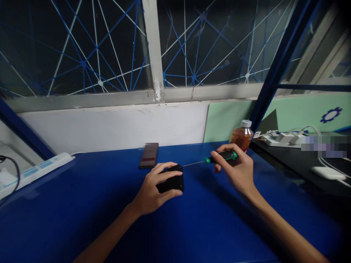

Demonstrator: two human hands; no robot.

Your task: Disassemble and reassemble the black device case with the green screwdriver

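Observation:
My left hand (157, 188) is wrapped over a small black box-shaped device (171, 181), thumb on its near side and fingers along the far side. Small dots like screws show at its right corners. In my right hand (237, 166) is a screwdriver (221, 157) with a black and green handle. Its thin shaft points left, and the tip is at or very near the device's far right corner; I cannot tell whether it touches. The palm of my left hand hides the device's left end.
A smartphone (148, 155) lies behind my left hand on the blue table (175, 230). A bottle of amber drink (241, 136) stands behind my right hand. Power strips (38, 171) lie at left and right, the right one by a white charger (328, 173) with cables.

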